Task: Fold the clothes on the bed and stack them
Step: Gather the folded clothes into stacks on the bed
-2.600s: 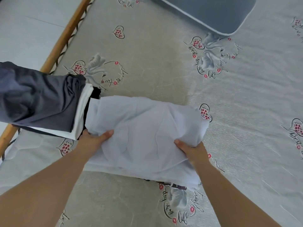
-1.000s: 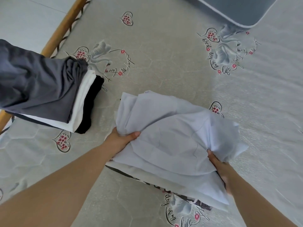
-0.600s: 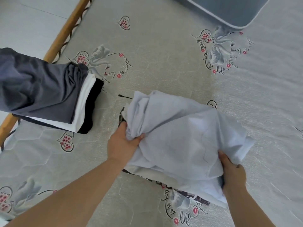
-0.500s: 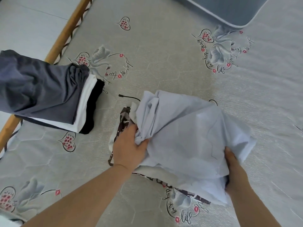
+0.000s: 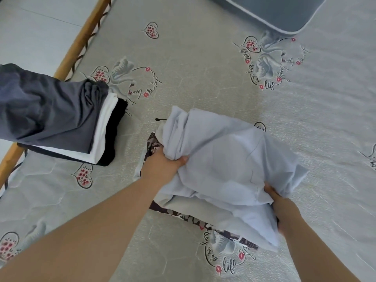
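Pale blue-grey, crumpled cotton garment [image 5: 223,165] sits at frame centre on the printed grey bed sheet [image 5: 203,78], covering most of a dark patterned cloth [image 5: 151,147] whose edges alone show. The left hand [image 5: 162,166] grips its bunched left end, thumb on top; the right hand [image 5: 284,210] holds the lower right edge, its fingers hidden beneath. At mid-left stands a folded stack [image 5: 61,119], charcoal over white over black, cut off by the frame edge.
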